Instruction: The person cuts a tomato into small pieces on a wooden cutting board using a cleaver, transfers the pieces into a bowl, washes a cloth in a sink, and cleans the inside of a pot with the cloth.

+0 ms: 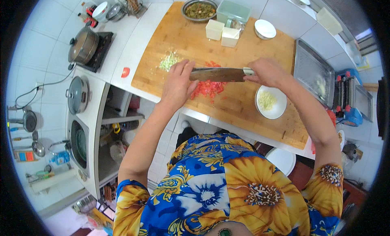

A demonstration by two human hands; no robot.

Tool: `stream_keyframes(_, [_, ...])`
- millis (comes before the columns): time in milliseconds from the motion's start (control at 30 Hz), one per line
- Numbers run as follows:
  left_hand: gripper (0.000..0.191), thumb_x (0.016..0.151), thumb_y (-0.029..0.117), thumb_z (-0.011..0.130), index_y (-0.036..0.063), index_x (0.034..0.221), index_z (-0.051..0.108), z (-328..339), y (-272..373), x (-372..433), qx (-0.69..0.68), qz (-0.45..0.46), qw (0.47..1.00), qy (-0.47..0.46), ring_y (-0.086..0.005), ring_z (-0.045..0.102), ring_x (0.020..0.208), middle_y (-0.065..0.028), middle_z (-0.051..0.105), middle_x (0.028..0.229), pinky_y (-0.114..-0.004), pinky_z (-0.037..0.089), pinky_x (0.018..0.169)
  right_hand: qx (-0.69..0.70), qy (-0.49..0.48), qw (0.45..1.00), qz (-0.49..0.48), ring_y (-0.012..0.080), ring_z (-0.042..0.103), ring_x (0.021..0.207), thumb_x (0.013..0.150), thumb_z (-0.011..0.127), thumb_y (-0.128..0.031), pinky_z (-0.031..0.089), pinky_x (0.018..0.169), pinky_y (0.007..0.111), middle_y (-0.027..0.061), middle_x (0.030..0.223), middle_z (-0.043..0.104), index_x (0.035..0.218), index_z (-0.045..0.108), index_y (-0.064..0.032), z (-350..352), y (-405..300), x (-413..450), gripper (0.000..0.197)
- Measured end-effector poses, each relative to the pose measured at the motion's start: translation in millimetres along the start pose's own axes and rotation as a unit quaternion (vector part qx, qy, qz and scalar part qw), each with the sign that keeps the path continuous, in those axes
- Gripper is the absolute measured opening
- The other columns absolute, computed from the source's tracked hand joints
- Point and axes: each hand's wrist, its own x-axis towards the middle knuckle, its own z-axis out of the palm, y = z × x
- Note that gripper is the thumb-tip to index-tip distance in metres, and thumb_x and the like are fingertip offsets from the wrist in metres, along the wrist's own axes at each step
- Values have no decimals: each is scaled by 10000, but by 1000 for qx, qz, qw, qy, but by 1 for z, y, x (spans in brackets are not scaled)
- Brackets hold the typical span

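Observation:
My right hand [268, 72] grips the pale handle of a broad-bladed kitchen knife [218, 74], held crosswise over the large wooden cutting board [243, 57]. At the blade's other end is my left hand [179, 83], fingers at the upper edge and thumb at the lower one. Finely chopped red pieces [208, 89], which look like tomato, lie under and in front of the blade. Beyond my left fingers spreads a small heap of chopped pale-green vegetable [169, 61]. A white bowl [278, 109] holding pale chopped bits stands below my right forearm.
At the board's back are a metal bowl of cooked-looking food [199, 11], a green-tinted container [234, 11], two pale square containers [214, 30] and a small white bowl [265, 29]. Right is a metal tray [310, 68]. A red slice [125, 72] and a pot [83, 47] are left.

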Motion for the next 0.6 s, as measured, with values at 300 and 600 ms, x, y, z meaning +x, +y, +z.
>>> stream_keyframes(300, [700,776,53,599,224,1417,376,53,-11,-23,37,231,970,-61,-389,333,1325,-170,313,1460,-489,324,1076,681,19,650,337,114,444,408,894,633,-283,381,383,286,0,521,442,767,519,-61,73,-93,-43,280])
stream_keyframes(600, [641,822,143,563,209,1426,360,78,-65,1,-7,365,928,-77,-378,243,1385,-149,268,1501,-495,211,1131,715,45,542,439,122,442,380,886,631,-217,365,366,282,3,518,432,800,474,-74,88,-177,-55,230])
